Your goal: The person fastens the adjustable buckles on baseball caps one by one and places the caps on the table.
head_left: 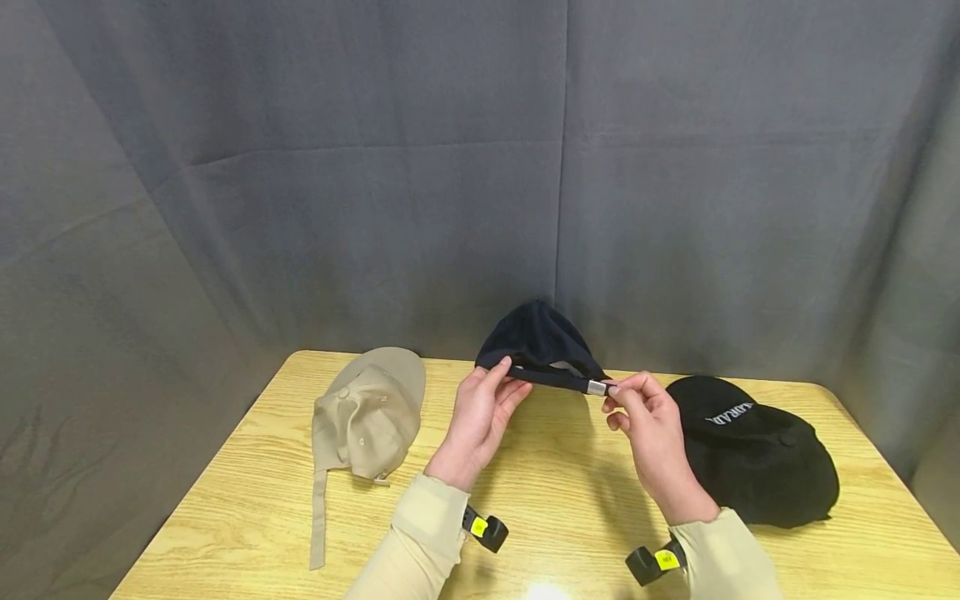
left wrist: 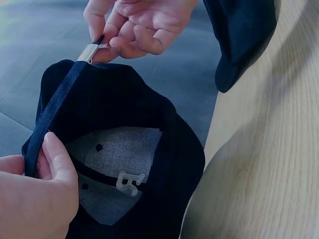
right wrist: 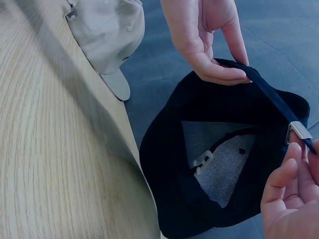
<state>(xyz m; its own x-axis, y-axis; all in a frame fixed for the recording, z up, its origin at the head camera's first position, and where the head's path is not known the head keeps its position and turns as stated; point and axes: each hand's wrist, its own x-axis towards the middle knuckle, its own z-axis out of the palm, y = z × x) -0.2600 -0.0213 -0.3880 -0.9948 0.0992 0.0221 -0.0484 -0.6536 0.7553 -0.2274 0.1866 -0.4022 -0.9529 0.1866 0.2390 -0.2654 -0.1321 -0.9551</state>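
Observation:
A dark navy cap (head_left: 536, 333) is held up over the far part of the table, its back strap (head_left: 551, 378) stretched between both hands. My left hand (head_left: 480, 408) pinches the strap's left part between thumb and fingers. At the other end, my right hand (head_left: 648, 433) pinches the strap's tip just past a silver metal buckle (head_left: 597, 387). In the left wrist view the strap runs through that buckle (left wrist: 87, 53), with a short dark end in the right fingers. The cap's inside, with a pale mesh lining (right wrist: 219, 174), faces the wrist cameras.
On the left of the wooden table (head_left: 247, 508) lies a beige cap (head_left: 367, 421), its long strap (head_left: 318, 517) hanging loose toward the front. A black cap with white lettering (head_left: 750, 458) sits at the right, beside the right hand. Grey curtain (head_left: 450, 208) rises behind the table.

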